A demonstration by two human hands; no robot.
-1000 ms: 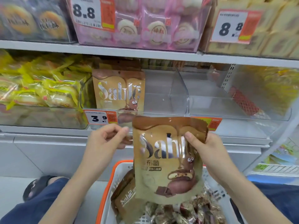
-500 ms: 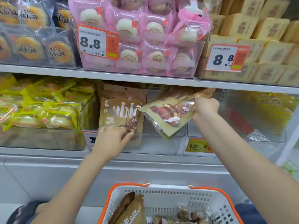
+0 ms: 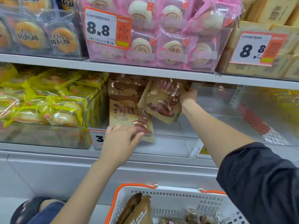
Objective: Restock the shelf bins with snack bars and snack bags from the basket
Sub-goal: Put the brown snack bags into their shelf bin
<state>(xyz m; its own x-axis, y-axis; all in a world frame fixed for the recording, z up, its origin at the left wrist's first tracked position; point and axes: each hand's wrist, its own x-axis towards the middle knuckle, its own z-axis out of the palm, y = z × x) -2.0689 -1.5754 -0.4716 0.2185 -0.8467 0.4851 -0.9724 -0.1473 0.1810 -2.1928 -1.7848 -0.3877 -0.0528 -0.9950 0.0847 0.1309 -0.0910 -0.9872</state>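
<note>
As it tilts into the clear bin (image 3: 169,135), the brown bag (image 3: 159,101) is gripped by its top corner in the right hand (image 3: 188,94). The left hand (image 3: 120,139), fingers straight, steadies the standing bag (image 3: 124,104), likely making room. More bags wait in the basket (image 3: 186,199).

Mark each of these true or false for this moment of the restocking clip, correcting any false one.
1. The right hand grips a brown Sablé bag by its top edge inside the clear bin. True.
2. The left hand reaches into the basket. False: it is at the bin's front, by the standing Sablé bag.
3. The pink buns' price tag reads 8.8. True.
4. The basket holds nothing. False: a brown bag and small wrapped snacks lie in it.
</note>
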